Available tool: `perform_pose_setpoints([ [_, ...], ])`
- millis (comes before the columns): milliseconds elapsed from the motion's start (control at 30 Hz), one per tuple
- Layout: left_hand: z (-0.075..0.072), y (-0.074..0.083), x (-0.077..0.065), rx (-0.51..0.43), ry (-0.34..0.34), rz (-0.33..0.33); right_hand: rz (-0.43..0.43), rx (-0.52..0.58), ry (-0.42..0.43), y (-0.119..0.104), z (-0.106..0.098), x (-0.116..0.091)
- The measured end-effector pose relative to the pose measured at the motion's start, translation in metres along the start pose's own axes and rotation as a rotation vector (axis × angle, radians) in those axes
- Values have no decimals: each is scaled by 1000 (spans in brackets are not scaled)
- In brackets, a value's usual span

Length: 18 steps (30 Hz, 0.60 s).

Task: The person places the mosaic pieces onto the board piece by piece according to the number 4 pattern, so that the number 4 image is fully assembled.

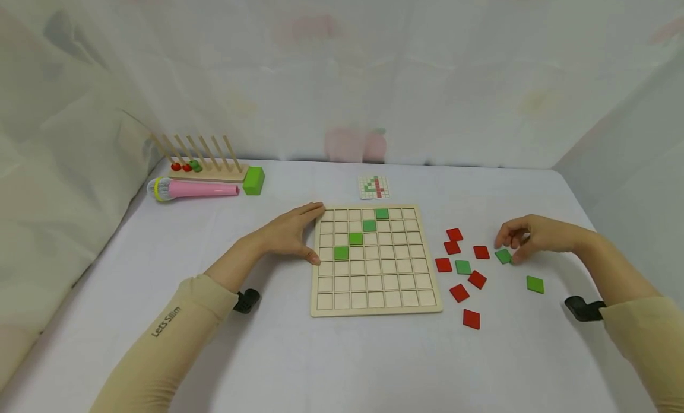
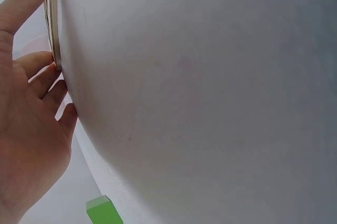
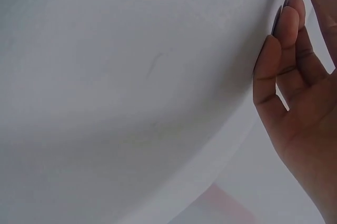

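In the head view a pale wooden grid board [image 1: 376,313] lies flat, with several green tiles [image 1: 355,239] in a diagonal line. My left hand [image 1: 291,230] rests along its left side, fingers extended at the far corner and thumb at the left edge. At right, my right hand [image 1: 540,235] is low over a loose green tile [image 1: 503,256], its thumb at one edge and bent fingers at the far side. Whether it pinches the tile cannot be told, and the right wrist view cuts off the thumb tip.
Several red tiles [image 1: 477,279] and two more green tiles [image 1: 535,284] lie right of the board. Behind it is a small pattern card [image 1: 374,187]. At back left are a pegged wooden stand [image 1: 208,174], a pink toy microphone [image 1: 203,189] and a green block [image 1: 253,181].
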State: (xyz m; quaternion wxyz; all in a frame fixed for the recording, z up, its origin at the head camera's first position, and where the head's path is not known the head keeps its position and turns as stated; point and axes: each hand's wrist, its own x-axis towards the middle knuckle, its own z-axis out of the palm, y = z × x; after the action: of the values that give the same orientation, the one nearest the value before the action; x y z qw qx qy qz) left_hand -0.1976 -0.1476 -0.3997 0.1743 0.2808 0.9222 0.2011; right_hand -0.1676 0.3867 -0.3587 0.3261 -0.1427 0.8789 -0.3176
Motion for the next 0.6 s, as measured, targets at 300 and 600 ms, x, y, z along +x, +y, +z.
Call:
perform_pose_setpoints([
  [300, 0, 1, 0, -1, -7, -15, 18, -17, 33, 0, 5, -2],
  [600, -1, 4, -1, -10, -5, -19, 15, -50, 55, 1, 7, -2],
])
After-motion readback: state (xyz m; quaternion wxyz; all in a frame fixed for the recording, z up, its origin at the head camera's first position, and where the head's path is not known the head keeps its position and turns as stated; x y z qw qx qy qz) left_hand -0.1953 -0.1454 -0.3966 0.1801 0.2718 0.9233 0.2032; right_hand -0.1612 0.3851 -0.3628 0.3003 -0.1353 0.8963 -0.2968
